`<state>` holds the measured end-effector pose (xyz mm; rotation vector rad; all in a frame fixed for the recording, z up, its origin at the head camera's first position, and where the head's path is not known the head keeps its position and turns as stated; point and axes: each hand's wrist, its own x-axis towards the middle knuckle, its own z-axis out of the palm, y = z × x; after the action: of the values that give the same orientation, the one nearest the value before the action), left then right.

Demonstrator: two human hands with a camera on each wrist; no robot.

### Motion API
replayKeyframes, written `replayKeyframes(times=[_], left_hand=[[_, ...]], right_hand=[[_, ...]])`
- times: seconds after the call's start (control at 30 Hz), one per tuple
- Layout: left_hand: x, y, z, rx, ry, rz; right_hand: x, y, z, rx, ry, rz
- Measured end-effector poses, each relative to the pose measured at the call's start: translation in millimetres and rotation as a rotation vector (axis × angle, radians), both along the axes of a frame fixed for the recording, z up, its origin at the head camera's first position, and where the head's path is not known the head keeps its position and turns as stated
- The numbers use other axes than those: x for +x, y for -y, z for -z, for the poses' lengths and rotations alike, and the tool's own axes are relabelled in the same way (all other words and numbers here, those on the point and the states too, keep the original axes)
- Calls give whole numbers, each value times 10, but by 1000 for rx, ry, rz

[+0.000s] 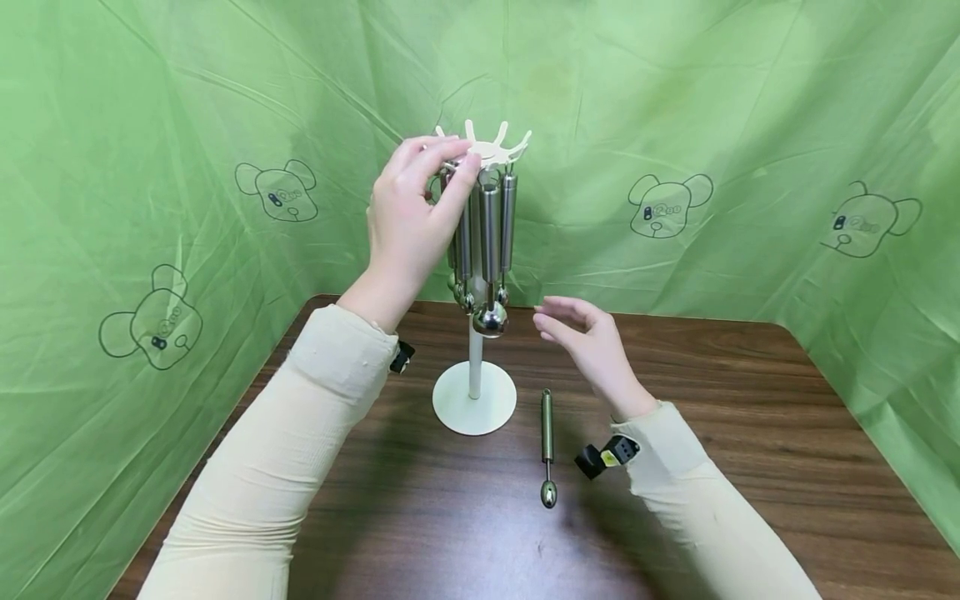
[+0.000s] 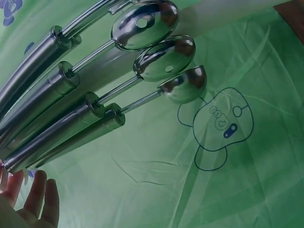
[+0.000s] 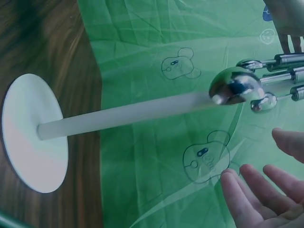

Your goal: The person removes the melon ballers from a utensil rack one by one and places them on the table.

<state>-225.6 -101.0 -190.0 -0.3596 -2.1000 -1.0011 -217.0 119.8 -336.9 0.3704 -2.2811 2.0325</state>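
A white stand (image 1: 475, 398) with a ring of hooks at its top holds several steel melon ballers (image 1: 490, 233) hanging by their handle ends. My left hand (image 1: 416, 200) is at the stand's top, thumb and fingertips pinching the edge of the hook ring. In the left wrist view, small scoops (image 2: 145, 26), some with a hole, hang near those fingers (image 2: 35, 197). My right hand (image 1: 592, 342), fingers relaxed and holding nothing, hovers right of the hanging scoops. On the table below it lies one more melon baller (image 1: 548, 450), its rounded head toward me.
The stand's round base (image 3: 33, 156) rests on a dark wooden table (image 1: 720, 400). Green cloth (image 1: 585, 100) with bear drawings encloses the table at the back and both sides.
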Motion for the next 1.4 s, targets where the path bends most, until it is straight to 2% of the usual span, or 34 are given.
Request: replayKeyframes(times=[0.13, 0.3, 0.53, 0.87, 1.0, 1.2, 1.4], left_hand=[[22, -17, 3, -31, -2, -51], [30, -30, 15, -57, -3, -87], [27, -40, 33, -60, -22, -97], [20, -47, 42, -54, -32, -95], [18, -43, 46, -53, -36, -95], [19, -44, 50, -55, -35, -95], [19, -41, 47, -59, -34, -97]], right_hand=[[-38, 96, -103, -29, -46, -19], [-95, 203, -231, -60, -131, -48], [-180, 324, -414, -76, -222, -108], [-238, 435, -527, -146, -259, -157], [-232, 446, -542, -160, -258, -137], [-184, 407, -581, -123, -270, -79], [-160, 366, -625, -132, -293, -71]])
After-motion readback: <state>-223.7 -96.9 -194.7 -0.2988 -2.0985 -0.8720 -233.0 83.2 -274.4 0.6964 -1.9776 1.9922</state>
